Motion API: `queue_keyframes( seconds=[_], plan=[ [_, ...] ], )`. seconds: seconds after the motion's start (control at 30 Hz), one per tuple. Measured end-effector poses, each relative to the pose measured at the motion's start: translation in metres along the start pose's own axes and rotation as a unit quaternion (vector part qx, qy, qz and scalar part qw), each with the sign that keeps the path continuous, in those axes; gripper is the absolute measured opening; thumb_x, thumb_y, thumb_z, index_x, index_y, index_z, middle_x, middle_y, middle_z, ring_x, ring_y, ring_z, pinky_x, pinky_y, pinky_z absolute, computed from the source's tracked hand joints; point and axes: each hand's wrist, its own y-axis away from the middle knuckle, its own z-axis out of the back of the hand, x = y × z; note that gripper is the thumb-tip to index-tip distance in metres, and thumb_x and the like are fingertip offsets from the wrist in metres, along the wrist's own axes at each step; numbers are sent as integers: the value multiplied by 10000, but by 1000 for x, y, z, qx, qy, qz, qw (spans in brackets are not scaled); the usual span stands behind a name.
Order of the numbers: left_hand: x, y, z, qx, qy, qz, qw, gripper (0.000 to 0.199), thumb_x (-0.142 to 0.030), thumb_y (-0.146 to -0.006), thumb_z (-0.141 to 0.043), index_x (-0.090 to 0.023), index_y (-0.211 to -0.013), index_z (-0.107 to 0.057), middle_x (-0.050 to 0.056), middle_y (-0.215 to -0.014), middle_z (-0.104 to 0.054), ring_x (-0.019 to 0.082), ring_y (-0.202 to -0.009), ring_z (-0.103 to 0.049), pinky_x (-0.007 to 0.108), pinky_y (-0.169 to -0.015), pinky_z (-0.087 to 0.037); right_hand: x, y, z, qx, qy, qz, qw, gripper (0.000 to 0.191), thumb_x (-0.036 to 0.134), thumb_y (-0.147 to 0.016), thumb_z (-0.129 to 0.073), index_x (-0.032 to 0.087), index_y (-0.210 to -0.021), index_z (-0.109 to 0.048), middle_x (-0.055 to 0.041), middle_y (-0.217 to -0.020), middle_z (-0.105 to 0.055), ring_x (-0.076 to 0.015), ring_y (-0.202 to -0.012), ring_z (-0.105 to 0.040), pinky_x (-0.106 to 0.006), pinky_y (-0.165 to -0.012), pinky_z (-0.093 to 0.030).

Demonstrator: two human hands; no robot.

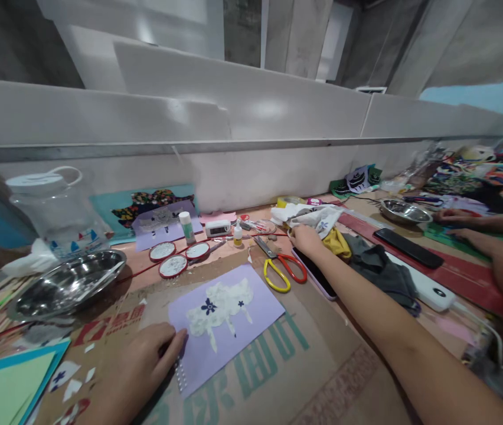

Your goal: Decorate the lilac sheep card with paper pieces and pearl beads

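Left hand (156, 353) is at the edge of the purple rectangular paper sheet (225, 346) on brown cardboard (331, 366); right hand (308, 241) is at white patterned cloth (325, 217) beyond it; neither grip is discernible. Tugging cloth could knock red-and-yellow-handled metal scissors (273, 255) onto the sheet.

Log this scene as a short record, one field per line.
Left hand: at the left edge of the purple sheet
Right hand: at the white cloth, grip unclear
Sheet: white shape, two dark flowers; lying on cardboard
Scissors: one yellow handle, one red; beyond the sheet
Co-worker: hands visible at right
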Motion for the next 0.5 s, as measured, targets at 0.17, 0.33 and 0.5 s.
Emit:
queue_keyframes(
  seconds=[0.17,0.33,0.5],
  plan=[
    [0,-1,-1,-21,-3,-12,1000,501,-531,-946,-370,-219,-622,-589,53,-665,-668,218,-660,-624,299,-628,-376,28,3,22,19,-194,24,981,315,357,-977,-616,155,-1219,-614,-89,-1211,-642,-216,-1025,-657,-416,-871,-574],
    [10,0,-10,-38,10,-33,999,505,-521,-971,-367,-216,-627,-577,39,-651,-655,200,-641,-618,284,-609,-380,51,27,65,86,-441,79,890,337,486,-882,-540,162,-821,-610,-18,-723,-639,-129,-637,-597,-225,-558,-481],
    [12,1,-9,-108,27,-39,993,508,-524,-959,-395,-212,-575,-514,13,-562,-588,178,-544,-578,283,-557,-371,74,59,90,170,-581,104,789,323,488,-755,-655,174,-804,-595,26,-600,-547,-92,-533,-514,-172,-448,-383]
  ],
)
